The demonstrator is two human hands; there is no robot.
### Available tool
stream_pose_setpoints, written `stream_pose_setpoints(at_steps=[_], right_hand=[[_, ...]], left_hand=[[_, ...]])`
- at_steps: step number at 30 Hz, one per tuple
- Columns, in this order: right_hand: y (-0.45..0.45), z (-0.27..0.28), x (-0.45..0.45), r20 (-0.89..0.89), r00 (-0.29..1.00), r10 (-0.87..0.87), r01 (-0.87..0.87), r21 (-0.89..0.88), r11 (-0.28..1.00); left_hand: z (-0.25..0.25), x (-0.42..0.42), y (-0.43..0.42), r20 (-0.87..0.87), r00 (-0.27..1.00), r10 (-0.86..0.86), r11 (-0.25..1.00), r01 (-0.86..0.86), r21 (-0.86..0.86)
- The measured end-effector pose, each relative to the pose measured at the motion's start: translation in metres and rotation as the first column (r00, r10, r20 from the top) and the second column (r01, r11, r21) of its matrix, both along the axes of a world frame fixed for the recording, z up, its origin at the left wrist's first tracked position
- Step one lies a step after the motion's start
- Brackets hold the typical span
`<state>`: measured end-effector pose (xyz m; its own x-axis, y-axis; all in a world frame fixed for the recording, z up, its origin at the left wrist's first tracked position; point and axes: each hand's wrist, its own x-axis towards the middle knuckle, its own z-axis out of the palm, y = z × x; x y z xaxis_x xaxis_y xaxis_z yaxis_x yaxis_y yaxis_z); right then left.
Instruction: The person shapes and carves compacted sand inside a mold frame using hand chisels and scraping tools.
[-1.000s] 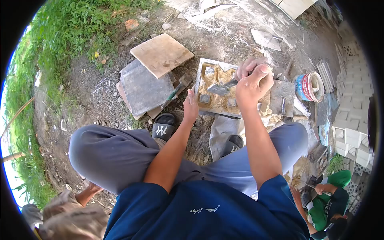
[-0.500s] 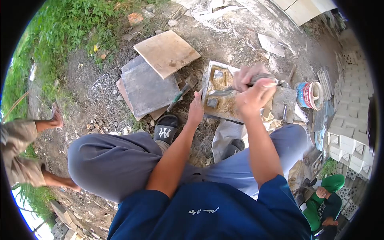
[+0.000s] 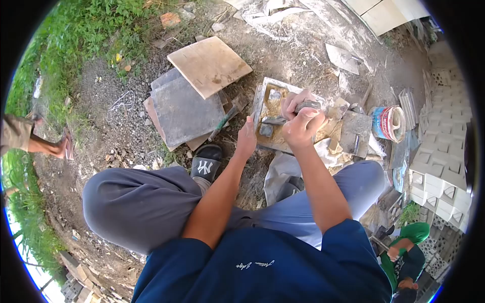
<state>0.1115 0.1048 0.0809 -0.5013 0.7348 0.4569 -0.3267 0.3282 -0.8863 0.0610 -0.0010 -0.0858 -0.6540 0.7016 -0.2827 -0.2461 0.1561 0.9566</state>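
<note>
A shallow mould (image 3: pixel 258 101) with sandy material and small grey blocks in its recesses lies on the ground in front of me. My right hand (image 3: pixel 302 118) is closed round the handle of a small trowel (image 3: pixel 273 120) over the middle of the mould, and hides part of it. At the mould's left edge rests my left hand (image 3: pixel 247 137), its fingers together along the side and the thumb up; whether it grips the edge I cannot tell.
Left of the mould are a tan tile (image 3: pixel 209 65), a grey slab (image 3: pixel 187 108) and a green-handled tool (image 3: pixel 223 122). A bucket (image 3: pixel 388 122) and stacked blocks (image 3: pixel 439 156) stand right. One person's leg (image 3: pixel 48 145) shows far left, another person (image 3: pixel 404 252) lower right.
My right hand has moved left and slightly down over the mould with the trowel. The person at the left has moved from lower left up toward the left edge.
</note>
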Motion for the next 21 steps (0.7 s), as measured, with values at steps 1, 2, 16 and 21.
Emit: stream_pose_setpoints(at_steps=[1, 2, 16, 21], right_hand=[[0.001, 0.006, 0.002, -0.001, 1.000, -0.003, 0.003, 0.002, 1.000], [0.001, 0.016, 0.004, -0.044, 0.999, -0.021, 0.021, -0.009, 1.000], [0.002, 0.017, 0.003, -0.107, 0.993, 0.057, -0.060, -0.026, 0.998], [0.009, 0.007, -0.002, -0.055, 0.998, 0.027, -0.027, 0.016, 1.000]], left_hand=[[0.003, 0.000, -0.002, -0.010, 1.000, -0.013, 0.998, 0.012, -0.058], [0.002, 0.002, -0.002, -0.009, 1.000, -0.018, 0.998, 0.017, -0.064], [-0.007, 0.005, -0.001, -0.128, 0.992, -0.021, 0.998, 0.014, -0.056], [-0.033, 0.001, 0.003, -0.130, 0.991, -0.035, 0.999, 0.032, -0.031]])
